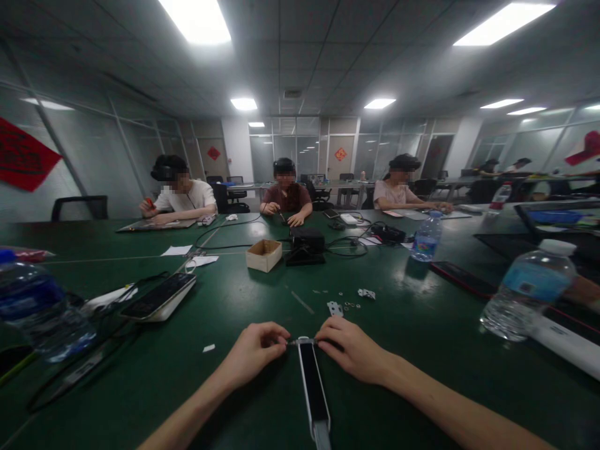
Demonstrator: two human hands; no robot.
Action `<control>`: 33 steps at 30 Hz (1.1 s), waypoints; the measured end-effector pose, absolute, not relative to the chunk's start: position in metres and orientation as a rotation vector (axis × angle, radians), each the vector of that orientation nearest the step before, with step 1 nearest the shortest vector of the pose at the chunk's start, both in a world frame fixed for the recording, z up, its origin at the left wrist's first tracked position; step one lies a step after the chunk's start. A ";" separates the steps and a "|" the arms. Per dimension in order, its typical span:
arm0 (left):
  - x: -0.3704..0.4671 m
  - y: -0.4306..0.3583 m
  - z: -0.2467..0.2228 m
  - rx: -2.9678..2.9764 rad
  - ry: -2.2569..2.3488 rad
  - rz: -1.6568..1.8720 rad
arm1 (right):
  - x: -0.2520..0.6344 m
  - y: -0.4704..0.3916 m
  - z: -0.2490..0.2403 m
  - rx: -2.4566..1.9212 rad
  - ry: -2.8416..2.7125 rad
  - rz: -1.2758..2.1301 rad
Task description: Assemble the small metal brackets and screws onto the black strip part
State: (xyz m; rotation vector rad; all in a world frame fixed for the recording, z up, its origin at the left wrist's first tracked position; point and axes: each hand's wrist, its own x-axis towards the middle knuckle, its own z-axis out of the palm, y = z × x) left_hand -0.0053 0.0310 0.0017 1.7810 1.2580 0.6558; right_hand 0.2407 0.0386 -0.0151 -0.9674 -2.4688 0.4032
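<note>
A long, slim bar [314, 381] with a black face and a pale rim lies lengthwise in front of me, with a grey strap-like piece at its near end. At its far end, my left hand [257, 349] pinches something thin and small against the left side. Opposite it, my right hand [351, 350] has its fingers closed at the right side of that same end. What sits between the fingertips is too small to name. Just beyond my right hand lies a small metal plate with holes [334, 308], with several small rings [352, 305] beside it.
A small open box [264, 255] stands ahead, beside a black device [305, 244]. Water bottles [527, 290] flank me on both sides. A phone [159, 296] rests at left on a white object. Cables cross the green table [234, 294]. Several people sit across from me.
</note>
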 end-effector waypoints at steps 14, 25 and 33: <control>-0.005 0.029 0.002 1.836 1.254 0.685 | 0.240 0.036 -0.010 -0.998 -2.477 0.437; 0.000 0.024 0.006 1.879 1.357 0.647 | 0.241 0.038 -0.014 -0.976 -2.467 0.420; 0.004 0.021 0.003 1.948 1.406 0.677 | 0.241 0.039 -0.016 -0.928 -2.464 0.367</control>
